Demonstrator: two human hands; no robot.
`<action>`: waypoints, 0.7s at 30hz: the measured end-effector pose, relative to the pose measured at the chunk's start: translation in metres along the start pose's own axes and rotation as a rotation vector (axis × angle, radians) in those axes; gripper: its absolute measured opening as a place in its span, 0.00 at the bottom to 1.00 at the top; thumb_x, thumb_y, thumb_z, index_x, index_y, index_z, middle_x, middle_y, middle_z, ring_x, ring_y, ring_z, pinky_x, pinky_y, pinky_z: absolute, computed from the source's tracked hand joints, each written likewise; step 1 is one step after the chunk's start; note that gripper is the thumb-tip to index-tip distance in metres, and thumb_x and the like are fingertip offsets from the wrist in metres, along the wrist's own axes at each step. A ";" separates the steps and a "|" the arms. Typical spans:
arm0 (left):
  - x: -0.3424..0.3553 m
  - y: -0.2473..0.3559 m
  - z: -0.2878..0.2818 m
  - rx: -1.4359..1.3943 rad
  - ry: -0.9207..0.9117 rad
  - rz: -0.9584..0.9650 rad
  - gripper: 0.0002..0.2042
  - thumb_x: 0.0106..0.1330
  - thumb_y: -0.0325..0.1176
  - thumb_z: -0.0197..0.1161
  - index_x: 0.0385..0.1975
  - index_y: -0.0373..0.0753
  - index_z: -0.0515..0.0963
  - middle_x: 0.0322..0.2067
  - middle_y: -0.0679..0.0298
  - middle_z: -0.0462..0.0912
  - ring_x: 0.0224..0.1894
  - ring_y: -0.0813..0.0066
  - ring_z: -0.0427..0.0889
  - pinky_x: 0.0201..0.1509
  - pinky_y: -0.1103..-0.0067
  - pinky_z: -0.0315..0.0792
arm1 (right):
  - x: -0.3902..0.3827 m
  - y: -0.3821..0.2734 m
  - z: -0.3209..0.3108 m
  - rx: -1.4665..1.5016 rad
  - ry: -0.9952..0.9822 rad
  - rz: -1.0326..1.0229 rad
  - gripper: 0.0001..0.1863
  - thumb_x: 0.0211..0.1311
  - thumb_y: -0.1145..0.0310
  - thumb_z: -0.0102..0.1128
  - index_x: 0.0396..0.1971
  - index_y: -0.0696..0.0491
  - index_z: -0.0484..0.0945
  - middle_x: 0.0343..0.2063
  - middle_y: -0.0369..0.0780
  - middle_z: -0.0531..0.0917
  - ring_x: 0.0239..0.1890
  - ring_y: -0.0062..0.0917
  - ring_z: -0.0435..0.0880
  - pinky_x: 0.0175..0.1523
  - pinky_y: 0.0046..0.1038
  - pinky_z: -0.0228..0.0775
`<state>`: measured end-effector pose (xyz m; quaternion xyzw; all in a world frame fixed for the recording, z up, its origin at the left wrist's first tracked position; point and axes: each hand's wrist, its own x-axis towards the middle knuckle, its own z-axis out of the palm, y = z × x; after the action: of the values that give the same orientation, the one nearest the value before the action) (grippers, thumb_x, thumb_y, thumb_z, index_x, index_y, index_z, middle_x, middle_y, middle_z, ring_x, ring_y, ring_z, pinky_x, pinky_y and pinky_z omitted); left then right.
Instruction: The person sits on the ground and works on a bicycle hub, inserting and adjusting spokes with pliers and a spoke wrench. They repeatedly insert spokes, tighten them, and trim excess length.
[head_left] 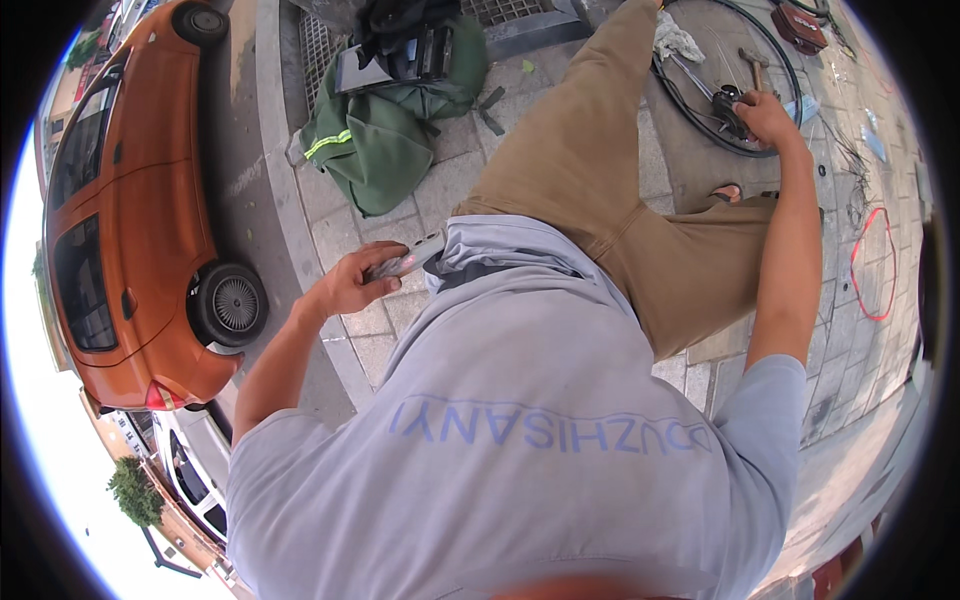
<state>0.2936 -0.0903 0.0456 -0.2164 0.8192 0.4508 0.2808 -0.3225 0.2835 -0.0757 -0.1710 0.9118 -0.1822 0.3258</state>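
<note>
My left hand point(364, 281) is closed round a grey, elongated handheld object point(412, 257) with a reddish spot, beside my waist at the hem of the grey shirt. What kind of object it is, I cannot make out. Far to the right, my right hand point(766, 119) reaches down with its fingers closed on a small black device point(727, 108). That device lies inside a loop of thick black cable point(798, 75) on the paving. A thin metallic rod point(690, 73) runs up from it. Just beyond the hand lies a hammer point(757, 72) with a wooden handle.
A green bag or jacket point(375, 165) with a reflective strip lies ahead on the left, a dark case point(400, 65) on top. An orange car point(150, 210) stands at the left. A red cord loop point(868, 265) and a brown pouch point(799, 28) lie at the right.
</note>
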 end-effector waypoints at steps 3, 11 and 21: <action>0.003 0.004 0.008 0.039 0.121 0.217 0.29 0.69 0.37 0.72 0.69 0.36 0.75 0.71 0.49 0.73 0.72 0.47 0.71 0.76 0.62 0.65 | 0.009 0.008 -0.004 -0.015 -0.022 0.012 0.20 0.73 0.59 0.60 0.56 0.59 0.82 0.24 0.38 0.81 0.19 0.24 0.80 0.20 0.31 0.68; 0.031 0.017 0.009 -0.032 0.074 0.159 0.28 0.70 0.38 0.72 0.67 0.35 0.76 0.68 0.48 0.77 0.71 0.49 0.75 0.73 0.65 0.68 | 0.012 0.008 0.003 -0.044 -0.013 0.000 0.19 0.73 0.58 0.60 0.52 0.58 0.83 0.20 0.39 0.81 0.17 0.25 0.79 0.21 0.32 0.69; 0.078 0.011 0.022 -0.291 0.104 0.310 0.29 0.69 0.41 0.74 0.66 0.35 0.77 0.69 0.53 0.76 0.69 0.59 0.76 0.72 0.70 0.70 | 0.007 -0.006 0.001 -0.002 -0.022 -0.028 0.18 0.73 0.59 0.58 0.49 0.59 0.84 0.21 0.40 0.82 0.20 0.26 0.82 0.23 0.32 0.72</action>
<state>0.2344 -0.0742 -0.0087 -0.1491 0.7823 0.5903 0.1315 -0.3259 0.2748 -0.0776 -0.1860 0.9058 -0.1838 0.3333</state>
